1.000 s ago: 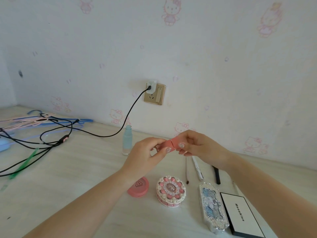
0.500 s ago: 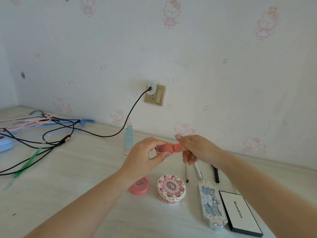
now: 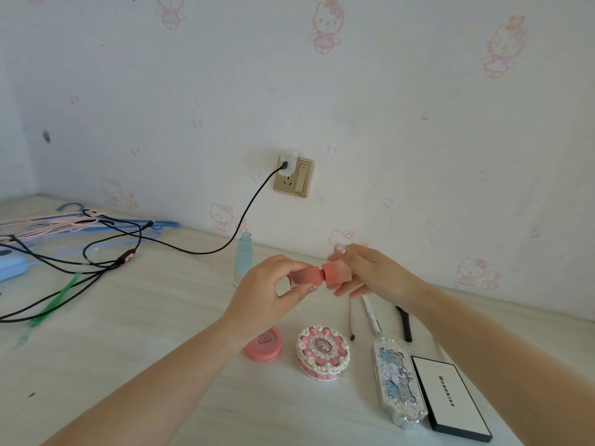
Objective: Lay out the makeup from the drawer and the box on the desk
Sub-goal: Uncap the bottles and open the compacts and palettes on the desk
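Pink lipstick you're pinching in both hands, left and right; six pieces are lying on the desk already.

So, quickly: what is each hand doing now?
Left hand: pinches one end of the pink tube.
Right hand: holds the tube's other end.

wall: pale cartoon-cat wallpaper | gold socket with plugged charger | desk: light wood-grain
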Tool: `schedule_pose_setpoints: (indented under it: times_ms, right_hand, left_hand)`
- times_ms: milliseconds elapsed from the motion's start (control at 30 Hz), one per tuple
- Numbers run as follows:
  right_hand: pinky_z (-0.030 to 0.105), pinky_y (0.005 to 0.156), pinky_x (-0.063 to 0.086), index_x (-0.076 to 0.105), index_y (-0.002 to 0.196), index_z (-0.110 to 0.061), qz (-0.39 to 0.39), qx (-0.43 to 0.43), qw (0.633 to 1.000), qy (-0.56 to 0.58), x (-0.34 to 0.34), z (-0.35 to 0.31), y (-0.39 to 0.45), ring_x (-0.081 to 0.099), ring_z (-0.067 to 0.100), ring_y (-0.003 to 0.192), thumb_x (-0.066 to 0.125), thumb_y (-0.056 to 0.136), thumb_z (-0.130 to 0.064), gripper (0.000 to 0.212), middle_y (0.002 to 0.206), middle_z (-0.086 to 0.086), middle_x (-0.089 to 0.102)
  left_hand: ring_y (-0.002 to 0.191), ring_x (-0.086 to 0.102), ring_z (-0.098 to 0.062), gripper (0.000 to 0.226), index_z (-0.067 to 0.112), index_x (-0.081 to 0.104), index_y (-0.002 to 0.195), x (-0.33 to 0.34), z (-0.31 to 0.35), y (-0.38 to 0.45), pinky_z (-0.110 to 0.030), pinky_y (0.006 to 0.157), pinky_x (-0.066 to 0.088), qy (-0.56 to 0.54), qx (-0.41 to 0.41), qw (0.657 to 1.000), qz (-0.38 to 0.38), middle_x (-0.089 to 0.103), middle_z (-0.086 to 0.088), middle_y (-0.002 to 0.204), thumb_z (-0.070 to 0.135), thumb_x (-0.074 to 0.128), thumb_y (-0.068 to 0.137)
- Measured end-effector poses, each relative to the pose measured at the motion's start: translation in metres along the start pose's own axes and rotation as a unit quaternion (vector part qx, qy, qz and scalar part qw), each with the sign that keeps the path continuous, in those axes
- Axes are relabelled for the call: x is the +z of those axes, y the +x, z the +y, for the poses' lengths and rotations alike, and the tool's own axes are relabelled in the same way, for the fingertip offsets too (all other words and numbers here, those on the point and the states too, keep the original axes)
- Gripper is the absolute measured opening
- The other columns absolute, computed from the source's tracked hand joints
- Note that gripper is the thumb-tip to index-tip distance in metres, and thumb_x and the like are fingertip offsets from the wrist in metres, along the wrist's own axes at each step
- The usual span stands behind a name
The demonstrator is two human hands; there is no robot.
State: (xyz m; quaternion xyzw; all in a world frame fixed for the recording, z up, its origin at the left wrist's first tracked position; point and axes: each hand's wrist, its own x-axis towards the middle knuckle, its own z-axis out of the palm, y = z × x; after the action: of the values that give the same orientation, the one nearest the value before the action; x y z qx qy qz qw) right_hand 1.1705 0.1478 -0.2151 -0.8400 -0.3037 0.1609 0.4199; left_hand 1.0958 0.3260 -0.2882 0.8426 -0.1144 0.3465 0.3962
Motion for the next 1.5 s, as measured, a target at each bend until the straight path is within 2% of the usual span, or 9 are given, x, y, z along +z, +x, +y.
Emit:
schedule_pose_setpoints:
  times_ms: [100, 233, 400, 667, 833, 1000, 1167, 1333, 1500]
  right_hand:
    - [0.022, 0.063, 0.054, 0.063, 0.092, -0.013, -0.016, 0.015, 1.0, -0.01, 0.001, -0.001, -0.001, 0.067, 0.013, 0.059, 0.039, 0.095, -0.048, 0.043, 0.066, 0.001, 0.071]
    - [0.023, 0.07, 0.052, 0.061, 0.094, -0.022, -0.011, -0.05, 0.998, -0.02, 0.0, 0.006, 0.001, 0.064, 0.008, 0.068, 0.054, 0.094, -0.024, 0.007, 0.081, -0.004, 0.068]
    - [0.023, 0.084, 0.049, 0.061, 0.094, -0.031, 0.008, -0.11, 0.994, -0.02, 0.0, 0.015, 0.003, 0.062, 0.011, 0.087, 0.062, 0.084, 0.0, 0.032, 0.095, -0.011, 0.065]
    - [0.023, 0.097, 0.044, 0.057, 0.109, -0.039, 0.052, -0.124, 0.976, -0.168, -0.002, 0.014, 0.005, 0.06, 0.004, 0.1, 0.066, 0.085, -0.013, 0.037, 0.104, -0.014, 0.064]
    - [0.023, 0.101, 0.04, 0.062, 0.116, -0.029, 0.086, -0.122, 0.963, -0.225, -0.01, 0.017, 0.0, 0.057, 0.005, 0.107, 0.066, 0.085, -0.013, 0.035, 0.113, -0.01, 0.064]
    - [0.019, 0.095, 0.041, 0.063, 0.101, -0.031, 0.1, -0.093, 0.977, -0.163, -0.013, 0.034, 0.001, 0.06, 0.0, 0.101, 0.066, 0.083, -0.01, 0.027, 0.101, -0.017, 0.069]
    - [0.015, 0.079, 0.05, 0.058, 0.094, -0.016, 0.129, -0.034, 0.99, 0.055, -0.007, 0.053, 0.014, 0.066, 0.011, 0.091, 0.065, 0.082, 0.0, 0.021, 0.094, -0.008, 0.071]
    - [0.031, 0.088, 0.051, 0.058, 0.093, -0.017, 0.156, 0.063, 0.974, 0.151, 0.006, 0.076, 0.04, 0.062, 0.015, 0.092, 0.071, 0.079, -0.006, 0.022, 0.1, 0.002, 0.067]
    - [0.027, 0.089, 0.047, 0.058, 0.087, -0.018, 0.158, 0.063, 0.978, 0.117, 0.02, 0.088, 0.065, 0.063, 0.013, 0.087, 0.073, 0.077, -0.005, 0.023, 0.085, -0.006, 0.067]
  left_hand:
    - [0.082, 0.055, -0.001, 0.032, 0.024, 0.07, 0.1, -0.002, -0.002, -0.001, -0.008, 0.076, 0.038, -0.001, 0.003, 1.0, 0.006, 0.063, 0.011, 0.083, 0.044, 0.06, 0.077]
    - [0.084, 0.055, 0.001, 0.029, 0.029, 0.069, 0.1, -0.005, -0.008, -0.003, -0.008, 0.076, 0.038, -0.002, -0.006, 1.0, 0.007, 0.062, 0.017, 0.085, 0.044, 0.06, 0.077]
    - [0.085, 0.054, 0.003, 0.031, 0.027, 0.069, 0.102, -0.009, -0.016, -0.008, -0.007, 0.075, 0.038, 0.012, -0.016, 1.0, 0.009, 0.062, 0.018, 0.087, 0.044, 0.06, 0.078]
    - [0.088, 0.056, 0.004, 0.036, 0.026, 0.068, 0.103, -0.009, -0.02, -0.009, -0.004, 0.078, 0.037, 0.004, -0.036, 0.999, 0.016, 0.064, 0.021, 0.092, 0.049, 0.059, 0.077]
    - [0.09, 0.054, 0.008, 0.022, 0.022, 0.068, 0.105, -0.01, -0.026, -0.009, -0.003, 0.078, 0.036, 0.005, -0.063, 0.998, 0.016, 0.064, 0.02, 0.095, 0.025, 0.069, 0.084]
    - [0.094, 0.06, 0.0, 0.019, 0.037, 0.064, 0.1, -0.002, -0.031, -0.008, -0.013, 0.086, 0.044, -0.042, -0.114, 0.993, 0.005, 0.068, 0.019, 0.094, 0.026, 0.067, 0.085]
    - [0.104, 0.063, -0.007, 0.018, 0.024, 0.06, 0.106, 0.022, -0.035, 0.002, -0.03, 0.097, 0.048, -0.103, -0.186, 0.977, -0.025, 0.068, 0.007, 0.11, 0.02, 0.063, 0.088]
    - [0.097, 0.064, -0.007, 0.018, 0.016, 0.058, 0.105, 0.047, -0.044, 0.02, -0.013, 0.077, 0.045, -0.1, -0.283, 0.953, -0.034, 0.062, 0.009, 0.109, 0.019, 0.062, 0.088]
    - [0.079, 0.059, -0.001, 0.019, 0.012, 0.066, 0.1, 0.063, -0.058, 0.034, 0.003, 0.059, 0.038, -0.08, -0.334, 0.938, -0.042, 0.066, 0.007, 0.085, 0.017, 0.069, 0.082]
